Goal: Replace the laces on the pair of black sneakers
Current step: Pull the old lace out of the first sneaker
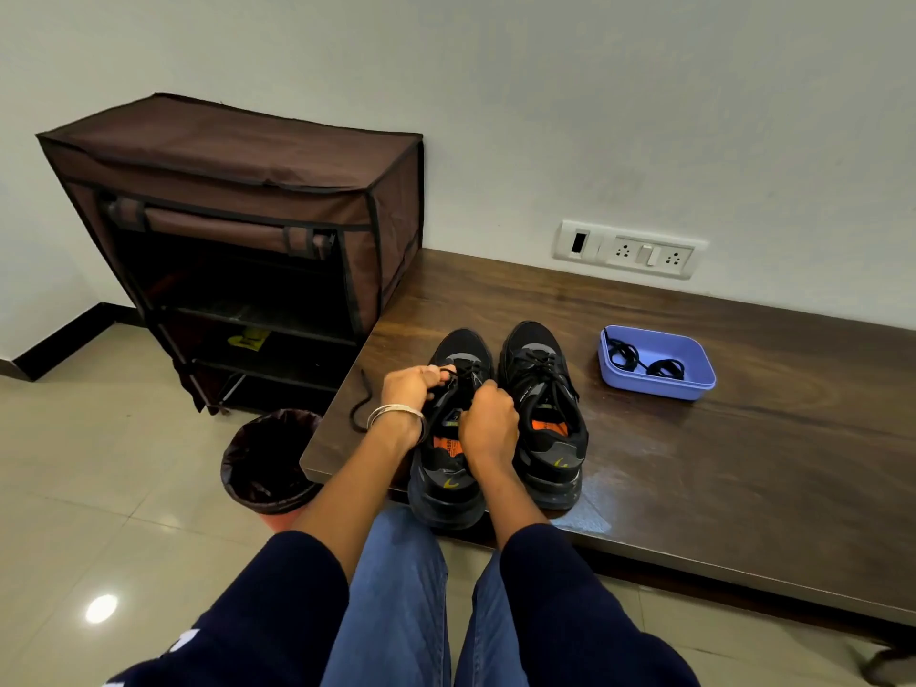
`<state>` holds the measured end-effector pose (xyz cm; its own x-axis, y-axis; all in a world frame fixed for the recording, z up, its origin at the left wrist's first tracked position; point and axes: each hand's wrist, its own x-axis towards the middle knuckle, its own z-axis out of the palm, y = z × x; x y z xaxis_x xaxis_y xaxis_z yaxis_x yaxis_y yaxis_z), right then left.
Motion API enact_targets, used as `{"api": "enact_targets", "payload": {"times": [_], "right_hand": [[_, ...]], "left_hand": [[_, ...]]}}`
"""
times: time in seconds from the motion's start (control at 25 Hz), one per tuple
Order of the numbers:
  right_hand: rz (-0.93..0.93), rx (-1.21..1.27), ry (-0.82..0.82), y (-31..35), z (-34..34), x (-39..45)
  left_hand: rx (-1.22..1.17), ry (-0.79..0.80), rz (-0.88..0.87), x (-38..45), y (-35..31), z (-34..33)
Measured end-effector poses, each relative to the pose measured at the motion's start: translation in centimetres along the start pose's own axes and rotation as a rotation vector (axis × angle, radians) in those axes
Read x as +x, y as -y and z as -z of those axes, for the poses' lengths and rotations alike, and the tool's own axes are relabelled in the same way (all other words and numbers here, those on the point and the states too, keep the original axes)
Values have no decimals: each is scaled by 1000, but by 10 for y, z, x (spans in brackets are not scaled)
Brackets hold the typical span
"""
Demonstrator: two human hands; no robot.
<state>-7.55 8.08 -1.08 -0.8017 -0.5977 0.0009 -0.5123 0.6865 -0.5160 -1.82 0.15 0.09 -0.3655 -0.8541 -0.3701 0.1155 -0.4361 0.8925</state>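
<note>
Two black sneakers stand side by side, toes away from me, on a dark wooden bench. Over the left sneaker, my left hand pinches a black lace near the toe-end eyelets. My right hand is curled over the tongue area and grips the lace there. A loose end of that black lace trails to the left across the bench. The right sneaker is fully laced and untouched. A blue plastic tray at the right holds coiled black laces.
A brown fabric shoe rack stands on the floor left of the bench. A bin with a dark liner sits by the bench's left corner. A wall socket plate is behind the bench. My knees are against the front edge.
</note>
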Motion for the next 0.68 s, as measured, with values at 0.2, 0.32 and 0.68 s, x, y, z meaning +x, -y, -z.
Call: {"api": "enact_targets", "payload": {"times": [0.2, 0.32, 0.68], "right_hand": [[4, -6, -7, -1, -1, 1], [4, -4, -4, 0, 0, 0], [342, -282, -122, -1, 0, 3]], "left_hand": [[-19, -56, 14, 2, -18, 25], [828, -313, -66, 0, -18, 31], [1265, -15, -390, -20, 1, 6]]}}
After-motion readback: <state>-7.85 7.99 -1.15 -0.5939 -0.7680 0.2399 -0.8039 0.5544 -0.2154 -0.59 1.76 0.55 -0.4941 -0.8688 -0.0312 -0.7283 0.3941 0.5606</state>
